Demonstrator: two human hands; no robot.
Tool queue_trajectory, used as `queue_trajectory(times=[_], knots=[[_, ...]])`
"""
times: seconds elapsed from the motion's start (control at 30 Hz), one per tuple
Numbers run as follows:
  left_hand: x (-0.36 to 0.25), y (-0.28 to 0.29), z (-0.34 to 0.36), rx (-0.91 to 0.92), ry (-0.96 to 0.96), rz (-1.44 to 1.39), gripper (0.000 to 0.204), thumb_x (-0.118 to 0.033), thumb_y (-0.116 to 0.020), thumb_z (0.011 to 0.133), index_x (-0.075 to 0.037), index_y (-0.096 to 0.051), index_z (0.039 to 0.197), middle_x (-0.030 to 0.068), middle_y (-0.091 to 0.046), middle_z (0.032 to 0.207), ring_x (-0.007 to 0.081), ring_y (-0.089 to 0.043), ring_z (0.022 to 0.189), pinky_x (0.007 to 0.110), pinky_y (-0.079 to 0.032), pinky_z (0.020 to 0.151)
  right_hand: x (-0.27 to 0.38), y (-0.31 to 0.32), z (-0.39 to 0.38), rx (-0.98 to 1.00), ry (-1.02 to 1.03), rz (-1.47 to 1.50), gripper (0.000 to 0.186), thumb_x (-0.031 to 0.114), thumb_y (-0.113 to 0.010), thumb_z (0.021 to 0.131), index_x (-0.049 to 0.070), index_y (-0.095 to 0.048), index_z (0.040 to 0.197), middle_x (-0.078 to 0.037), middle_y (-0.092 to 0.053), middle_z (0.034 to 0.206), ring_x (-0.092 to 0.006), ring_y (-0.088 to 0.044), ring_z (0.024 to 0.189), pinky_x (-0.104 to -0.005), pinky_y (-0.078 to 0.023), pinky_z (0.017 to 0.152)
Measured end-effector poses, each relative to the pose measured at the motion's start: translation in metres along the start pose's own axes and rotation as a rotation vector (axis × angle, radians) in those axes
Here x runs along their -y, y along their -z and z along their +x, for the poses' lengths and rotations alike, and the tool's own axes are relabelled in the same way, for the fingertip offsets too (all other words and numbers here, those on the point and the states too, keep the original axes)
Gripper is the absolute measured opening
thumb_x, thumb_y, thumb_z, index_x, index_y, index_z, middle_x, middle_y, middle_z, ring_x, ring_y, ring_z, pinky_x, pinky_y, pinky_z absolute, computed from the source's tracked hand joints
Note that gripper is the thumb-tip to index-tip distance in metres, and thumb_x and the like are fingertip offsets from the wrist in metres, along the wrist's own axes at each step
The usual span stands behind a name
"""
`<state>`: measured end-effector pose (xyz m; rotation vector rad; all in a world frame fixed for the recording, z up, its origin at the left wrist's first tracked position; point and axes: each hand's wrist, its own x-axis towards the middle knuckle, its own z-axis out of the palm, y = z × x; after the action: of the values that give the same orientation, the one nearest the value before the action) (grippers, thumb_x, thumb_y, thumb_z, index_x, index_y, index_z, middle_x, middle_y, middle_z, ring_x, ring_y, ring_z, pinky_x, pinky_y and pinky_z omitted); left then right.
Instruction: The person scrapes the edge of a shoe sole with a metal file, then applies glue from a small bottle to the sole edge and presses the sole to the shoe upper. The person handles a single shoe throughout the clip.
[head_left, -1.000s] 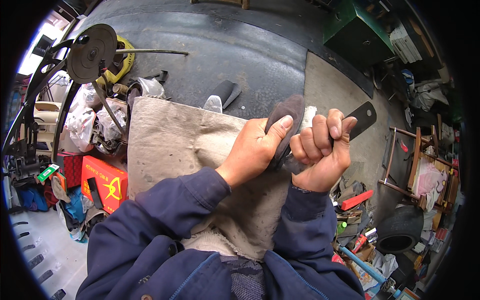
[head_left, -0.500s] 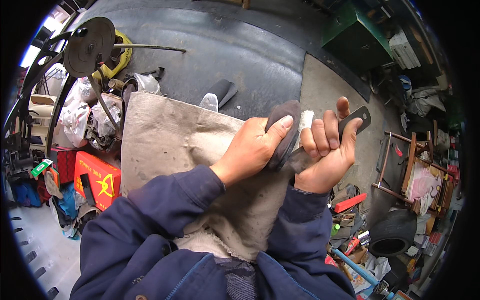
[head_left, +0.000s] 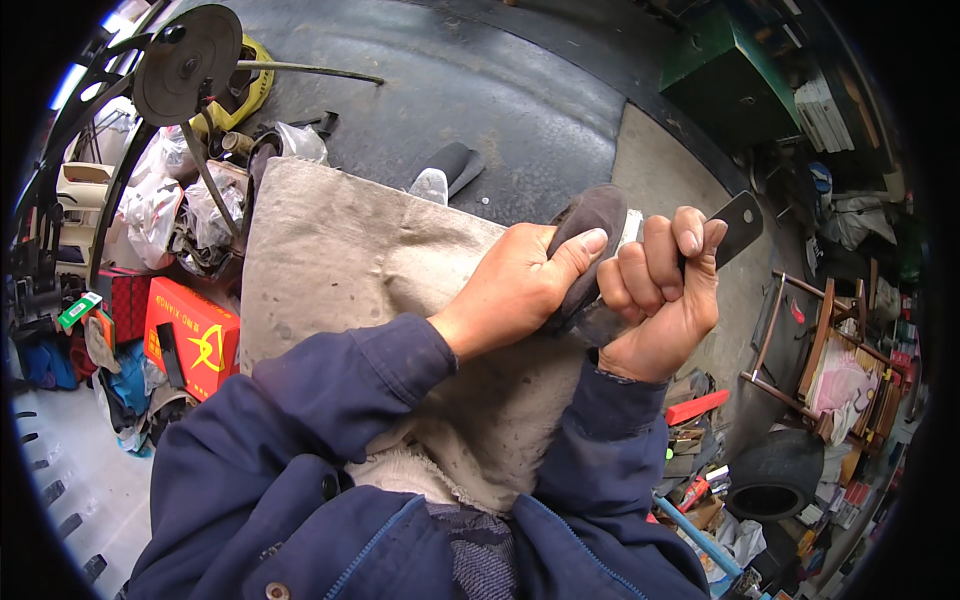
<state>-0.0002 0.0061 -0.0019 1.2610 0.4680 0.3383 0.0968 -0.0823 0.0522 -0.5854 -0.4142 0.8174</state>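
Note:
My left hand (head_left: pixel 515 280) grips a dark grey oval pad, like a shoe sole (head_left: pixel 597 213), held tilted over the beige cloth (head_left: pixel 320 250) on my lap. My right hand (head_left: pixel 665 300) is closed round a flat dark metal blade (head_left: pixel 738 222) with a hole in its upper end; the blade's lower part meets the pad's right side. A small white piece (head_left: pixel 632 222) shows behind the pad. Beyond the cloth's far edge lie grey and black sole-like pieces (head_left: pixel 460 165).
A black machine with a round plate (head_left: pixel 187 62) stands at left, beside plastic bags (head_left: pixel 155 220) and a red box (head_left: pixel 195 335). At right are a green cabinet (head_left: pixel 725 75), wooden folding frames (head_left: pixel 820 345), a black tyre (head_left: pixel 775 470) and piled clutter. Dark mat (head_left: pixel 520 90) covers the floor ahead.
Both hands, still gripping pad and blade, have shifted slightly right. My right fingers loosened and spread half a second ago and are curled round the blade again now.

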Motion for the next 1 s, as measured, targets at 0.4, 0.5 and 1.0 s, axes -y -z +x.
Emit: queue_trajectory(times=[0.4, 0.5, 1.0], knots=[[-0.003, 0.002, 0.002, -0.001, 0.013, 0.050, 0.049, -0.038, -0.056, 0.102, 0.004, -0.063, 0.077, 0.0056, -0.056, 0.061, 0.0128, -0.051, 0.063, 0.035, -0.044, 0.059, -0.001, -0.004, 0.001, 0.059, -0.042, -0.068, 0.035, 0.040, -0.039, 0.110, 0.013, -0.047, 0.089, 0.007, -0.028, 0.062, -0.0029, -0.018, 0.046, -0.0220, -0.020, 0.041], [-0.006, 0.002, 0.002, -0.027, -0.006, 0.034, 0.049, -0.038, -0.055, 0.102, 0.004, -0.065, 0.079, 0.0060, -0.057, 0.062, 0.0128, -0.052, 0.064, 0.036, -0.044, 0.060, -0.005, -0.009, -0.003, 0.050, -0.063, -0.254, 0.036, 0.041, -0.040, 0.110, 0.013, -0.046, 0.088, 0.006, -0.028, 0.061, -0.0034, -0.018, 0.045, -0.0227, -0.020, 0.040], [-0.018, 0.009, 0.000, 0.080, 0.204, -0.224, 0.041, -0.040, -0.056, 0.104, -0.003, -0.070, 0.097, -0.0055, -0.062, 0.082, 0.0022, -0.049, 0.072, 0.022, -0.042, 0.063, 0.022, 0.012, -0.013, -0.246, -0.039, 0.086, 0.031, 0.032, -0.041, 0.110, 0.009, -0.056, 0.097, 0.006, -0.029, 0.061, -0.0039, -0.024, 0.045, -0.0220, -0.027, 0.041]])
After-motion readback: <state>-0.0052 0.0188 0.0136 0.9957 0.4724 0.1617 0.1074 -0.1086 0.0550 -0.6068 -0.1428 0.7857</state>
